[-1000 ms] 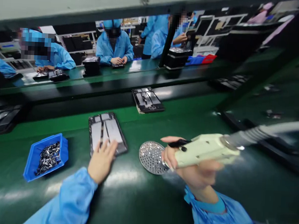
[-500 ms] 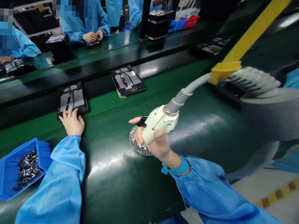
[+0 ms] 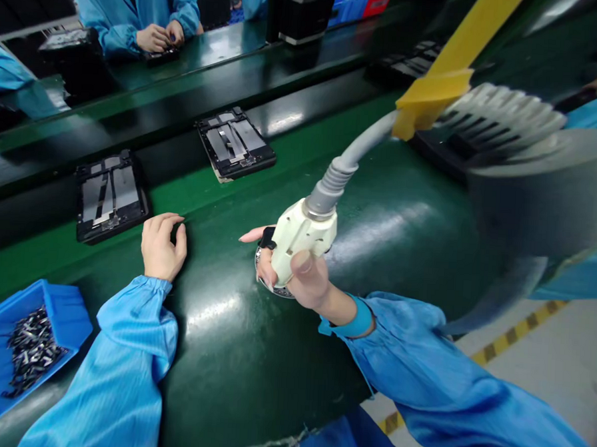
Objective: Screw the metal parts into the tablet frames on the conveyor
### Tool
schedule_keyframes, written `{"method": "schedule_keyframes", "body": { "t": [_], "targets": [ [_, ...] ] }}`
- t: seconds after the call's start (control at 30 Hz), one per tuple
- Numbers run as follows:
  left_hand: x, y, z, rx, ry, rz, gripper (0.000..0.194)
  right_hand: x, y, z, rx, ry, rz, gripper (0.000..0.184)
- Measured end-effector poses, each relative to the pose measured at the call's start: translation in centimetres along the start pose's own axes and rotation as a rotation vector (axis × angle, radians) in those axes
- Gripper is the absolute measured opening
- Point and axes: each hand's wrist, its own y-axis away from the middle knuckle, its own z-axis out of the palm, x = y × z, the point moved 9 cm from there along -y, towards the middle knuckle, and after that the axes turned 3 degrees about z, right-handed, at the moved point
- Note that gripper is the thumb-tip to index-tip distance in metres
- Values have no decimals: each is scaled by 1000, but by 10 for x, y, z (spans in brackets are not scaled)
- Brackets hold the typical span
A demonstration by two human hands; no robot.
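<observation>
My right hand [image 3: 310, 281] is wrapped around a cream electric screwdriver [image 3: 302, 234], seen from its cable end, with one finger stretched out. Its tip is hidden below the hand. Under it lies a round metal plate with small holes [image 3: 281, 291], mostly covered. My left hand [image 3: 163, 248] rests on the green bench, fingers bent and thumb apart, with nothing visible in it. Just beyond and to its left lies an opened tablet [image 3: 112, 197] with its inside parts showing. A second opened tablet [image 3: 236, 145] lies farther back to the right.
A blue bin [image 3: 68, 315] of small dark parts stands at the left. A grey cable [image 3: 365, 143], yellow strap [image 3: 481, 33] and grey cylinder [image 3: 540, 189] hang over the right side. Across the bench, a co-worker's hands [image 3: 161, 37] handle a dark device.
My left hand has come off the left tablet and moved right onto the bench. My right hand still holds the screwdriver over the round plate. The view has shifted.
</observation>
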Motion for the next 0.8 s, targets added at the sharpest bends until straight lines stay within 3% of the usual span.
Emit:
{"method": "schedule_keyframes", "body": {
  "t": [0.33,0.5,0.67,0.8],
  "targets": [
    [-1,-2,1,-27,-11,-33,24,-2,0,9,-46,59,18,67],
    [-7,-4,2,-63,-15,-89,23,-2,0,9,-18,72,23,73],
    [-33,-26,29,-297,-63,-414,26,-41,6,2,-22,-74,-66,74],
    [-55,-78,61,-337,-65,-588,37,-60,16,-14,38,-71,-75,85]
  ]
}}
